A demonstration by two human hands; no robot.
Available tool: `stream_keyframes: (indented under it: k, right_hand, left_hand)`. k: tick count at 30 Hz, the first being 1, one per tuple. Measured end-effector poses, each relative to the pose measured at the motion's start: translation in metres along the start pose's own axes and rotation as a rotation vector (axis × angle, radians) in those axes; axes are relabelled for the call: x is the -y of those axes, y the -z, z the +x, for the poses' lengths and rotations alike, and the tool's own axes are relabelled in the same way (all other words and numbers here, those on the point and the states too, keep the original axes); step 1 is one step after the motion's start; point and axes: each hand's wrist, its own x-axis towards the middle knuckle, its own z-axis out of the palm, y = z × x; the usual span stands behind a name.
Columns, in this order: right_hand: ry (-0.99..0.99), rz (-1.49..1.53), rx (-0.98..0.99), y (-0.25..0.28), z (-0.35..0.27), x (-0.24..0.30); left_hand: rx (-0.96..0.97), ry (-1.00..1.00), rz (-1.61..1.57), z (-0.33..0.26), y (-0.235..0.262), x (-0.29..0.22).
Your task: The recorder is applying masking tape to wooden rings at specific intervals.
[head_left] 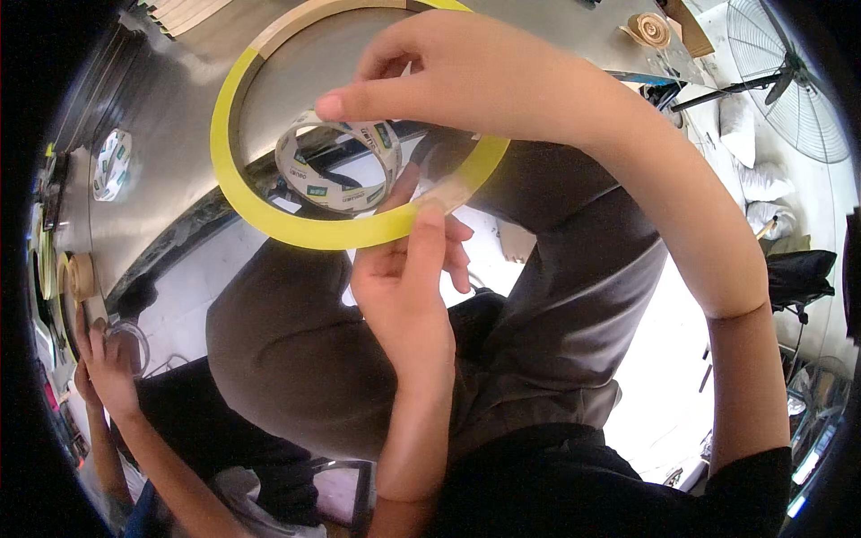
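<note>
My left hand (404,296) grips the near side of a large flat ring (314,231), mostly yellow with a bare wood-coloured stretch at the far side. Its thumb presses on the front face near a pale patch, with the fingers behind. Inside the ring's opening, a roll of tape (386,143) with a printed white core stands on edge. My right hand (448,81) arches over the ring from the right. Its thumb rests at the top rim of the roll, and its other fingers are curled, partly hidden. One left fingertip reaches close to the roll's lower right.
A metal table (170,179) spans the far side, with another tape roll (112,166) on it. At the left, another person's hand (108,359) is beside a clear roll (132,348). A brown coil (647,30) and a fan (789,67) are at the far right.
</note>
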Motion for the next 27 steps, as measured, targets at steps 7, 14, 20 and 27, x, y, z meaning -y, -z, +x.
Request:
stream_keyframes:
  k: [7,14,20,27]
  right_hand:
    - [-0.145,0.046,0.298,0.004,0.02,0.025]
    - [-0.11,0.533,0.187,0.005,-0.003,0.004]
    - [-0.238,0.81,0.002,0.005,-0.027,0.012]
    - [-0.276,0.837,-0.101,0.002,-0.04,0.017]
  left_hand:
    - [0.012,-0.009,-0.017,0.0,0.002,-0.001]
    - [0.005,-0.001,-0.032,0.001,0.002,-0.001]
    - [0.003,0.017,-0.042,0.002,0.002,0.0]
    - [0.008,0.018,-0.063,0.005,0.002,0.001]
